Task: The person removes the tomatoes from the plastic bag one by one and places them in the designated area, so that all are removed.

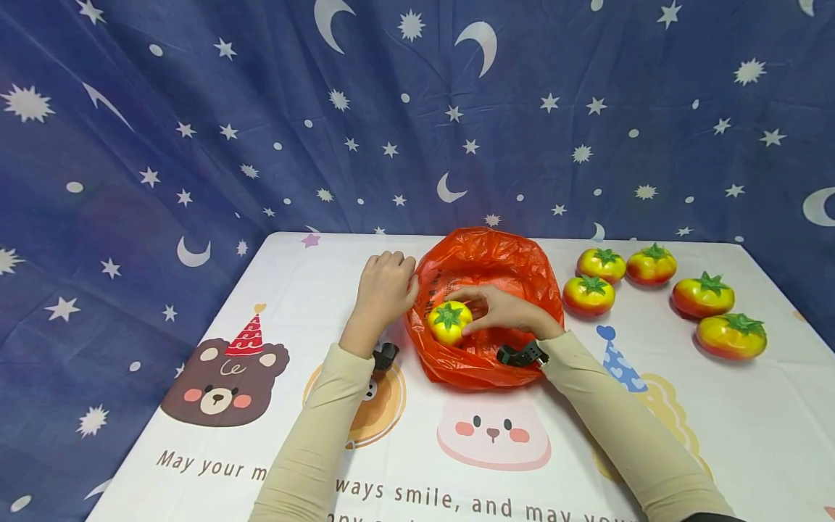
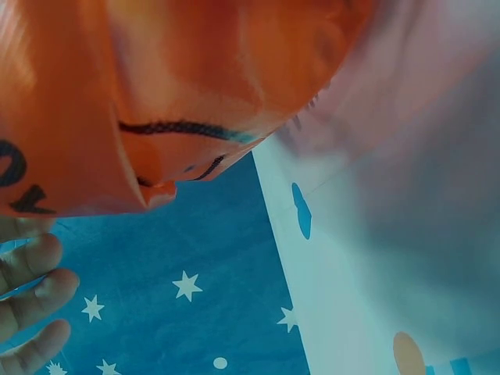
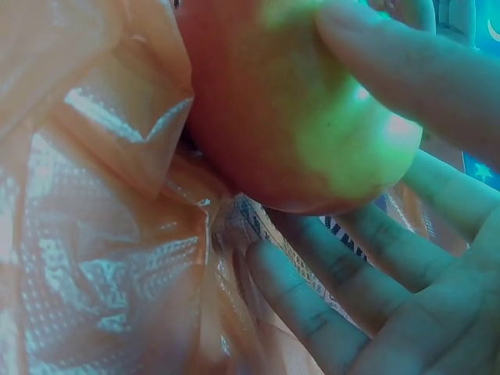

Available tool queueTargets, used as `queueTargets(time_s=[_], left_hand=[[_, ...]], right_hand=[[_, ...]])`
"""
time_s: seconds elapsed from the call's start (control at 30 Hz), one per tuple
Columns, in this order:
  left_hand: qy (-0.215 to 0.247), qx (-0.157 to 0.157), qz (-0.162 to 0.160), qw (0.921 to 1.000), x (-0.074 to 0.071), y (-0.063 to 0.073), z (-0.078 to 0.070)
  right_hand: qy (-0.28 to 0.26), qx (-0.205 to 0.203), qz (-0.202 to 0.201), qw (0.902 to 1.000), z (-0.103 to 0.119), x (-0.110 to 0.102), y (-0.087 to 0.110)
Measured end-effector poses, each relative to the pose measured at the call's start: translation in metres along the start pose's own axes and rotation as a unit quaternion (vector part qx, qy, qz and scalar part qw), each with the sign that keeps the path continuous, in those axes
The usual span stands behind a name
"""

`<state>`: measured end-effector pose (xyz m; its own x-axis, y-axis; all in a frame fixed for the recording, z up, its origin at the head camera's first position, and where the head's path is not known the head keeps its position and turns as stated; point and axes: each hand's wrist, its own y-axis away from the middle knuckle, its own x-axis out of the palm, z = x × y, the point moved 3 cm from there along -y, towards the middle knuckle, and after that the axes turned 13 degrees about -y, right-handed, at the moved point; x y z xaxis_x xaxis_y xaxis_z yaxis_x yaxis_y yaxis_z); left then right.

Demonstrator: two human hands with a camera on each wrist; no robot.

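Note:
A red plastic bag [image 1: 483,370] stands with its mouth spread wide on the table. My right hand [image 1: 505,308] reaches over the bag's opening and grips a yellow and red toy tomato [image 1: 449,324] with a green leafy top. In the right wrist view the thumb lies over the tomato [image 3: 312,117] and the fingers [image 3: 305,305] pass beneath it, close to the crinkled bag [image 3: 117,258]. At the bag's left rim, my left hand [image 1: 388,283] holds the edge with bent fingers. Its fingertips [image 2: 47,289] show below the bag [image 2: 195,70] in the left wrist view; the thumb is hidden there.
Several more toy tomatoes sit right of the bag, among them a near one [image 1: 730,337] and a back one [image 1: 652,264]. A white cloth [image 1: 215,464] with printed animals covers the table. A blue star-patterned curtain [image 1: 365,145] hangs behind.

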<state>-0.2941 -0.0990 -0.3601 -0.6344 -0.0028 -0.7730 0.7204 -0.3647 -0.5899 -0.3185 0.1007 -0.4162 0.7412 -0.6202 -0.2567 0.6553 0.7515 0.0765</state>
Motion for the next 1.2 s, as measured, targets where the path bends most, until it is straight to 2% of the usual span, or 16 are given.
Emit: queueTargets(time_s=[0.6,0.87,1.2], left_hand=[[0.005,0.002,-0.001,1.0,0.0,0.0,0.0],[0.005,0.005,-0.007,1.0,0.0,0.0,-0.001],[0.003,0.005,-0.002,1.0,0.001,0.0,-0.002]], right_hand=[[0.025,-0.007,-0.04,0.9989,-0.002,-0.007,0.004],[0.027,0.005,-0.056,0.998,-0.004,-0.01,0.005],[0.017,-0.018,-0.072,0.9971,-0.002,-0.014,0.005]])
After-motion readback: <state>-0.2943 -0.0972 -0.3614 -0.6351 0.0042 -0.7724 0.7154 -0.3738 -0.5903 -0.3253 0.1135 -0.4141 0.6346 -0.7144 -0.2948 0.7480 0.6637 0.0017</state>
